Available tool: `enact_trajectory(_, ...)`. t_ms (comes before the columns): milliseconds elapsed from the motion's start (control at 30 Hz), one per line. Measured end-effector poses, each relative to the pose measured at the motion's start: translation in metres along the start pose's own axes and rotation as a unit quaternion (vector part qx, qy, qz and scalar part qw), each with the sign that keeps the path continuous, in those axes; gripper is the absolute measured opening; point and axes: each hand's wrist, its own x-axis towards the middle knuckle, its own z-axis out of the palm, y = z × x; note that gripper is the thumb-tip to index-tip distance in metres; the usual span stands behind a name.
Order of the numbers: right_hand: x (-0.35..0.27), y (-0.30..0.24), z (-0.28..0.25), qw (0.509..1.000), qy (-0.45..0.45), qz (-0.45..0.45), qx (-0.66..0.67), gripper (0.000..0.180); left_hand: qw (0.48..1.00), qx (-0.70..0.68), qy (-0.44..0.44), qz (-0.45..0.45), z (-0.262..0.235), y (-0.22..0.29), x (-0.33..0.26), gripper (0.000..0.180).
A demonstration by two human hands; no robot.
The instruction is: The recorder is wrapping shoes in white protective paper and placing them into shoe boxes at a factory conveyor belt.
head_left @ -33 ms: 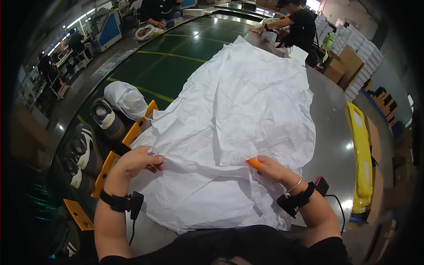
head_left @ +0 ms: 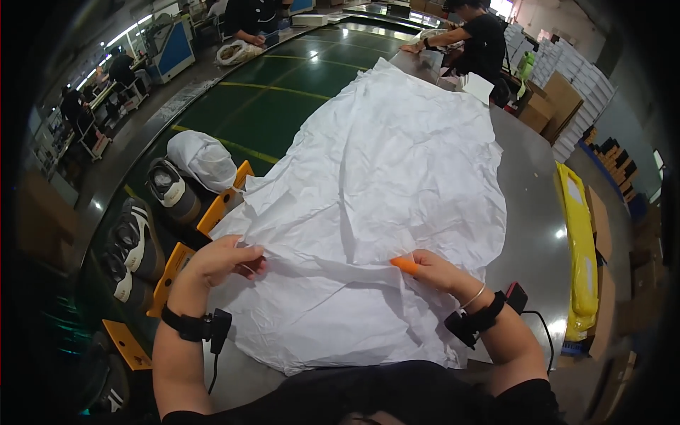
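Large crumpled sheets of thin white wrapping paper lie stacked across the metal table in front of me. My left hand pinches the edge of a sheet near the stack's left side, thumb over the paper. On the right, my right hand grips the same raised edge between thumb and fingers; an orange finger cot covers its thumb. Between both hands the edge is lifted into a loose fold, with more white paper spread below it, close to my body. Some fingertips are hidden behind the paper.
Grey sneakers and a paper-wrapped shoe stand left on a green conveyor belt, beside orange cards. A yellow plastic-wrapped package is right of the metal table. A co-worker works at the far end.
My right thumb has shifted slightly left along the paper's edge. My left hand has barely moved, and both hands keep their hold.
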Motion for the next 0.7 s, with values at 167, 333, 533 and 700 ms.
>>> enact_trajectory(167,-0.006,-0.024,-0.01,0.999,-0.021,0.038,0.024,0.035,0.997,0.073,0.007,0.019,0.003,-0.013,0.008,0.017)
enact_trajectory(333,-0.003,-0.109,0.01,0.984,-0.032,-0.123,0.126,0.048,0.991,0.129,-0.039,0.023,0.017,-0.027,-0.001,0.015)
enact_trajectory(533,-0.002,-0.124,0.07,0.965,-0.163,-0.205,-0.02,0.059,0.967,0.234,0.034,0.097,-0.016,-0.044,-0.026,0.035)
enact_trajectory(700,-0.024,-0.102,0.061,0.925,-0.114,-0.311,-0.188,0.051,0.8,0.343,0.267,0.414,0.039,0.026,-0.07,0.043)
